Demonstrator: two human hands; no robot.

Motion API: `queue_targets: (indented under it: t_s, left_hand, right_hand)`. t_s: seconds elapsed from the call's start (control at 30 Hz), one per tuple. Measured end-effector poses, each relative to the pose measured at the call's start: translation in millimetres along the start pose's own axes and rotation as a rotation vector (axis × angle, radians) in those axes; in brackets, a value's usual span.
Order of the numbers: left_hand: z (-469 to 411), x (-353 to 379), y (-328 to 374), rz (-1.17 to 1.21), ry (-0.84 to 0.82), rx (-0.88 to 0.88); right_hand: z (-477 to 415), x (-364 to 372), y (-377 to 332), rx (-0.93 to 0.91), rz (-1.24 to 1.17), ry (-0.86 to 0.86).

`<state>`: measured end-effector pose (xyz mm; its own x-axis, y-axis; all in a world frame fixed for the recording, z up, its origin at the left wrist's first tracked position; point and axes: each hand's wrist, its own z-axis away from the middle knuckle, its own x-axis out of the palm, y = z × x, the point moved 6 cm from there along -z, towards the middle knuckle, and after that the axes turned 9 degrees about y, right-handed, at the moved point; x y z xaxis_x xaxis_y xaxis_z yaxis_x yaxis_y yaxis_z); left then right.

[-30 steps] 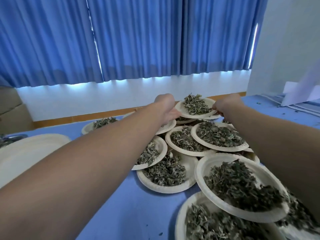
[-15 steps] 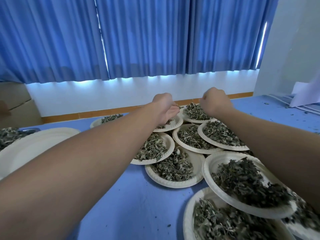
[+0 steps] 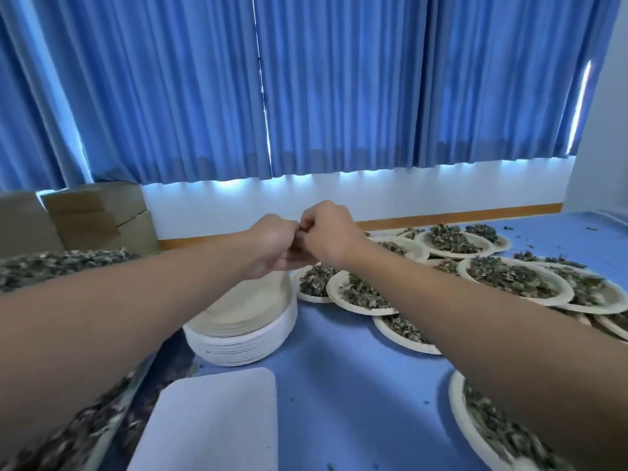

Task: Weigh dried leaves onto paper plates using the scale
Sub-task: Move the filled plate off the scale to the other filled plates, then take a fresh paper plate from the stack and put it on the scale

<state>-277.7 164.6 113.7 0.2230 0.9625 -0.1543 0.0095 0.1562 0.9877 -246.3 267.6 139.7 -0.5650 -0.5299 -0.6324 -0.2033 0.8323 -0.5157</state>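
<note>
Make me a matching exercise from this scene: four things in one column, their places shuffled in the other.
Things:
1 stack of empty paper plates
2 scale
3 cardboard boxes
4 leaf-filled plates

Places:
A far left, at the back
B bottom centre, nearest the camera
C spread across the right
D middle of the table

Pairs: 1-D, 2-B, 3-A, 4-C

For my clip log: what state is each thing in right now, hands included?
left hand: fingers curled, meeting the right hand; contents hidden.
right hand: fingers curled, contents hidden.
plate stack: empty, piled up.
white platform: nothing on it.
filled plates: heaped with leaves, overlapping.
curtains: drawn.
</note>
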Motion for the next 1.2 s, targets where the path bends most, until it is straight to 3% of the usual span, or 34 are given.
queue_targets:
  t_s: [0.2,0.37,0.5,1.0,1.2]
  left_hand:
    - [38.9,-86.8,-22.0,-0.258,0.001,0.050]
    - [65.7,-117.3,-26.8,-0.858,-0.063,0.399]
    - [78.0,-126.0,-39.7,-1.098,-0.153,0.507]
    - [85.2,-135.3,-48.2,-1.119,-0.206,0.603]
    - [83.2,-139.0,-41.7,-1.084,-0.176,0.700]
  right_hand:
    - [29.6,42.4,-63.0,-0.165,0.023,-0.240]
    - [54.9,71.0,-87.1,-0.351,0.187,-0.454]
    - [64.8,82.5,-93.3,-0.395,0.278,-0.525]
    - [82.7,70.8,-106.6,-0.671,0.684,-0.530]
    - [79.9,60.6,-115.5,-0.736,0.694,-0.489]
